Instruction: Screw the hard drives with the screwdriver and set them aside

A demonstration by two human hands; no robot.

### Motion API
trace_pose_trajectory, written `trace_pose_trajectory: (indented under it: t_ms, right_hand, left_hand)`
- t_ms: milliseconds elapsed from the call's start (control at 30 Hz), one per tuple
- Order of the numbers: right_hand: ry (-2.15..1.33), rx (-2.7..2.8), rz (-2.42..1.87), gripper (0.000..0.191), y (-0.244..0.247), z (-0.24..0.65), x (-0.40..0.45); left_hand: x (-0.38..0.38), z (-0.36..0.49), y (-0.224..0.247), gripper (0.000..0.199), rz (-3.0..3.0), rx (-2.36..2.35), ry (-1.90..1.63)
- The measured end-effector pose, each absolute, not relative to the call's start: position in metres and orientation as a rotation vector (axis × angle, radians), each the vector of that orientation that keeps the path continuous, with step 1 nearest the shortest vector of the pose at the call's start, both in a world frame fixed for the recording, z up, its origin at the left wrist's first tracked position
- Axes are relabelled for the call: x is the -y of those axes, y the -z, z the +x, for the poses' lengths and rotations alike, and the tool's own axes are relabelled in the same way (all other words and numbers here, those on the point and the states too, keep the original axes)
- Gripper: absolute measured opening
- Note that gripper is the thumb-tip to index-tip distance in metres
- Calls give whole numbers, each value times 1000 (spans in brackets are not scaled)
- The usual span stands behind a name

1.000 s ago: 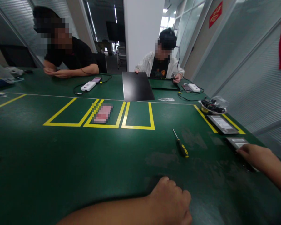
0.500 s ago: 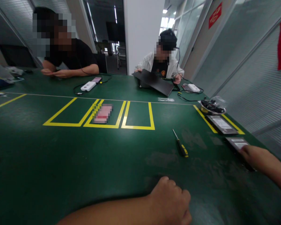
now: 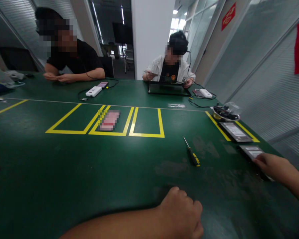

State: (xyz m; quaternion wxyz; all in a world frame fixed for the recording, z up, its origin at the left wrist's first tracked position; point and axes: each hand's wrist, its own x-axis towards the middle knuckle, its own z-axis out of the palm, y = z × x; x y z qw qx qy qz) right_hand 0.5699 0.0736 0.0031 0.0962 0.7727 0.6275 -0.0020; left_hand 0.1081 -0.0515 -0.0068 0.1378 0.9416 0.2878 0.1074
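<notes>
My right hand, at the right edge of the table, has its thumb and fingers closed on a dark hard drive with a pale label; the hand covers its near part. Just beyond lies a second hard drive, label up, between yellow tape strips. My left hand rests on the table near the front, curled into a fist, knuckles up. Nothing sticks out of that fist, though its palm side is hidden. Between the hands and farther away is a black and yellow screwdriver, its shaft pointing away from me.
Yellow tape outlines mark the green table; a blurred pink phone-shaped item lies in one. A bowl of black cables stands at the back right. Two people sit opposite, one behind a dark frame.
The person opposite on the right has lowered the large dark panel, and a thin small piece shows in that person's raised hand. My own hands stay almost where they were.
</notes>
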Motion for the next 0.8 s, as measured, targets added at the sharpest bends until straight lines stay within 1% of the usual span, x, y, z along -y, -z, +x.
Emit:
trace_pose_trajectory:
  t_ms: [200, 367, 533, 700, 800]
  right_hand:
    - [50, -1942, 2222, 27, -5, 568, -75]
    - [34, -1832, 2236, 28, -10, 560, -74]
    - [25, -1946, 2198, 25, -9, 561, -73]
    - [31, -1844, 2213, 27, -9, 563, -74]
    - [60, -1881, 2216, 27, -8, 567, -74]
  left_hand:
    - [51, 109, 8, 23, 2721, -843, -316]
    - [51, 109, 7, 24, 2720, -838, -295]
    - [51, 109, 6, 25, 2720, -830, -303]
    - [51, 108, 6, 24, 2721, -842, -317]
    - [51, 108, 5, 24, 2723, -839, -317]
